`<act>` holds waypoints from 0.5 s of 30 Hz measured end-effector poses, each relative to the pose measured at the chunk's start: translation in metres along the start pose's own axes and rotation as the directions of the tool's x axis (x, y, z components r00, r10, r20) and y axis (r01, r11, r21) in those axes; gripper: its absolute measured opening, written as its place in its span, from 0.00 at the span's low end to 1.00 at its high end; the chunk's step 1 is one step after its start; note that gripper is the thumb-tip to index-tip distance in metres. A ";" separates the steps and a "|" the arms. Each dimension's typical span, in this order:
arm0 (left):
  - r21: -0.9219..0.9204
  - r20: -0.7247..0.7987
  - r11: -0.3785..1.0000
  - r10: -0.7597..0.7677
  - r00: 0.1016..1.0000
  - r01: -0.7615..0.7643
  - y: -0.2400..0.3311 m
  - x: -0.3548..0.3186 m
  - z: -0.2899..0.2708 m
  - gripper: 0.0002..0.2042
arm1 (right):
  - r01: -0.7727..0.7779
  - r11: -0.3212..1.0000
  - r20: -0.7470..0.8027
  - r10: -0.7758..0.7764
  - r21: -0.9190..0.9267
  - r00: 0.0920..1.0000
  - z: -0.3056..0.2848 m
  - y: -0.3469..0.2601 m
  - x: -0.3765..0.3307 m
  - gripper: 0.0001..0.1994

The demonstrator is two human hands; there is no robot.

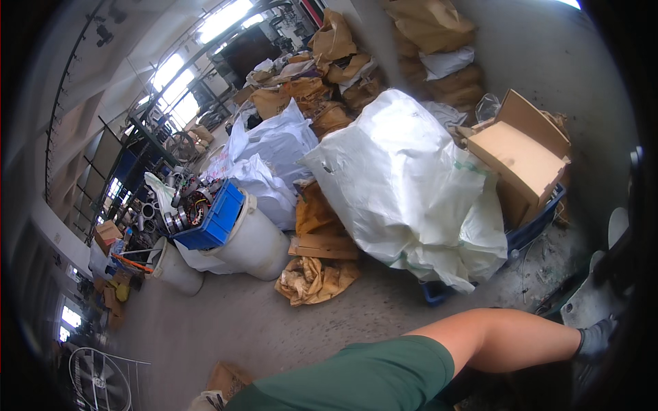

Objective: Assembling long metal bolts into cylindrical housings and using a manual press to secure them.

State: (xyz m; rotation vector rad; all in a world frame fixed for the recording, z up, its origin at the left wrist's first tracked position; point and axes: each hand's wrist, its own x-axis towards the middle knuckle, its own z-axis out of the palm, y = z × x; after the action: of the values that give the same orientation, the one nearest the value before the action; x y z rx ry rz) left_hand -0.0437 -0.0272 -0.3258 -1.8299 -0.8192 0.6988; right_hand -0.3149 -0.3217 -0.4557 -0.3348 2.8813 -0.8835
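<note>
Neither of my hands can be made out. My bent leg in green shorts (343, 377) crosses the lower right, ending in a grey sock (595, 340). At the lower edge, beside the shorts, is a small pale shape (208, 401) that I cannot make out. Beyond my knee, a large white woven sack (411, 185) bulges over a blue crate (436, 293). Opened cardboard boxes (514, 164) lean against its right side. A crumpled brown sack (317, 281) lies on the floor left of it, below a flat piece of cardboard (325, 246).
Left of the sacks, a blue bin (212, 218) with motor-like parts sits on a white barrel (257, 240). Another pale barrel (177, 267) stands beside it. Brown sacks (308, 89) pile up at the back. A fan (99, 377) is at the lower left; a wall (548, 61) rises right.
</note>
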 end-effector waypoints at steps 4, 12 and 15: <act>0.041 -0.055 0.993 -0.111 0.992 0.113 0.025 0.021 0.004 0.41 | -0.062 0.998 -0.004 0.062 -0.009 0.998 -0.009 0.005 -0.029 0.34; 0.602 -0.176 0.795 0.216 0.961 -0.068 -0.067 -0.088 -0.061 0.47 | -0.281 0.956 -0.003 0.283 0.077 0.959 0.060 0.074 -0.095 0.34; 0.976 0.159 -0.165 0.093 0.983 -0.142 -0.076 -0.106 -0.036 0.43 | -0.209 0.978 0.002 0.209 0.016 0.978 0.059 0.077 -0.067 0.34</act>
State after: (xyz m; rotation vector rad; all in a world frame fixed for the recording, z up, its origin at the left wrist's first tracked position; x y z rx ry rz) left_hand -0.0980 -0.1076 -0.2309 -0.2999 0.1274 1.0466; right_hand -0.2541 -0.2755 -0.5446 -0.0286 2.8397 -0.8685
